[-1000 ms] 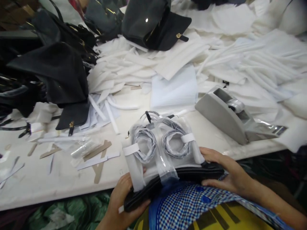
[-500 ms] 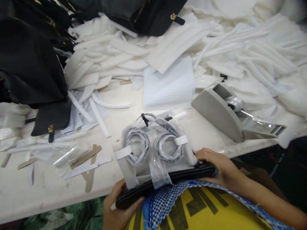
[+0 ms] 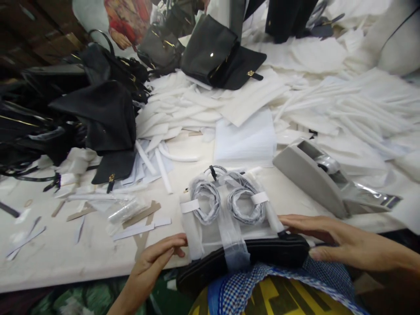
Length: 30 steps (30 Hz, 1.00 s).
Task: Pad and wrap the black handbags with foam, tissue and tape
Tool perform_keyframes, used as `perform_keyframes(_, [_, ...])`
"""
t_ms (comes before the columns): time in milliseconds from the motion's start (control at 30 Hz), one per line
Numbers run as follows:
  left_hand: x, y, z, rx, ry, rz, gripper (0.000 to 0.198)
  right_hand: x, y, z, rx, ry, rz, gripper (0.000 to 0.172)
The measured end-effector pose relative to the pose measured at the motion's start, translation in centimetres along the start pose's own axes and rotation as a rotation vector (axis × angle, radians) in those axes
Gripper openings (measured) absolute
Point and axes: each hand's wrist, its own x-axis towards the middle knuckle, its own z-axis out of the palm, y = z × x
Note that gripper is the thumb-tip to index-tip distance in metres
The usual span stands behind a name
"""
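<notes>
A black bag [image 3: 275, 250] rests at the table's front edge, against the checked apron. Its upward side is covered with white wrapping, and two coils of wrapped strap [image 3: 205, 202] lie on it, held by white bands. A strip of clear tape [image 3: 233, 238] runs down the middle onto the black part. My left hand [image 3: 157, 258] is beside the bag's left edge, fingers stretched out and holding nothing; whether the fingertips touch it I cannot tell. At the right end, my right hand [image 3: 331, 239] lies open along the bag, thumb apart from the fingers.
A grey tape dispenser [image 3: 308, 179] stands at the right. White padding strips [image 3: 183, 100] and sheets cover the back of the table [image 3: 82, 258]. Black bags [image 3: 111, 118] are piled at the left, card scraps [image 3: 141, 218] before them. Another person's hand [image 3: 120, 40] shows at the back.
The view has tilted up, showing more of the far side. Both hands have loosened from the bag; my left hand has come off its lower left corner and opened.
</notes>
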Motion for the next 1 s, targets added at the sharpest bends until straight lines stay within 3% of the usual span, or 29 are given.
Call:
perform_keyframes(33, [0.8,0.5,0.2,0.117,0.040,0.120,0.023,0.2,0.2,-0.1,0.011,0.001,0.002,0.045])
perform_keyframes(100, [2.5,1.6,0.8,0.323,0.101,0.374,0.021,1.2,0.6,0.1,-0.028,0.121,-0.035,0.031])
perform_keyframes(233, [4.8,2.5,1.7,0.565,0.084,0.690,0.031,3.8,1.5,1.7,-0.289,0.461,-0.285,0.034])
perform_keyframes(367, [5.8,2.0,2.5,0.768,-0.023,0.822,0.037,6.1,2.1,2.3,-0.477,0.372,-0.524,0.049])
perform_keyframes(533, [7.0,2.2,3.2,0.856,-0.183,0.722,0.057,7.6,1.0,1.0,-0.667,0.069,-0.554,0.060])
perform_keyframes(667, [7.9,2.8,3.4,0.766,-0.210,0.618,0.070,9.0,0.3,0.7,-0.661,-0.028,-0.506,0.053])
perform_keyframes(833, [9.4,2.9,3.5,0.718,-0.179,0.537,0.073,10.2,2.4,1.8,-0.596,0.090,-0.386,0.046])
perform_keyframes(1000, [9.7,1.7,3.7,0.730,-0.132,0.614,0.067,9.2,3.5,3.1,-0.490,0.290,-0.234,0.050])
